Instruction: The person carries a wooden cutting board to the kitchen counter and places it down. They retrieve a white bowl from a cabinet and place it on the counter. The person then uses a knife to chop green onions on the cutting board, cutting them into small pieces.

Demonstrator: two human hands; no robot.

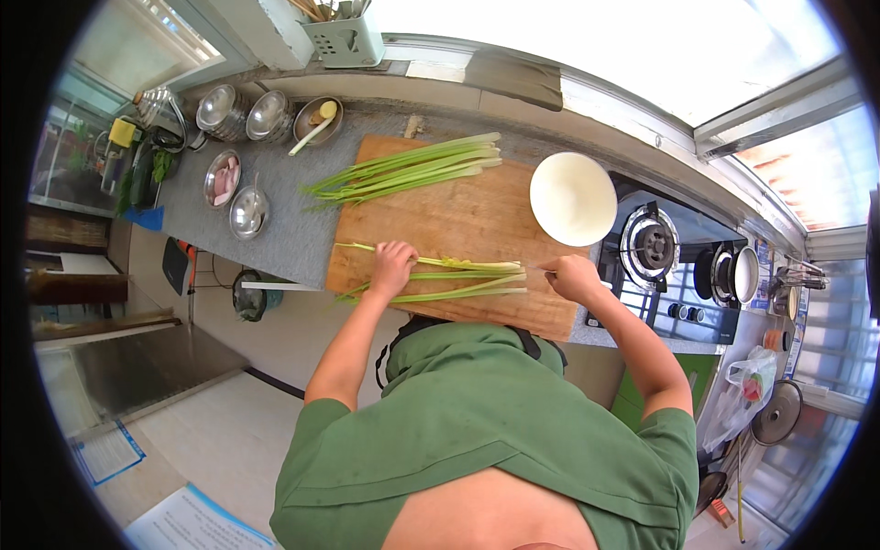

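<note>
My left hand (pixel 394 270) is closed over a few long green celery stalks (pixel 463 276) near the front edge of the wooden cutting board (pixel 431 223). Their pale ends point right. At those ends, my right hand (pixel 573 278) is closed, its forefinger side toward the stalks; what it grips, if anything, I cannot make out. A larger bunch of celery (pixel 412 170) lies across the back of the board, tips to the left. Beyond my right hand, a white bowl (pixel 574 199) stands at the board's far right corner.
Right of the board is a black gas stove (pixel 683 257) with a burner (pixel 652 246). On the left counter stand several metal bowls, one with raw meat (pixel 223 181), one with ginger and a scallion piece (pixel 316 124). A utensil holder (pixel 346 41) sits on the sill.
</note>
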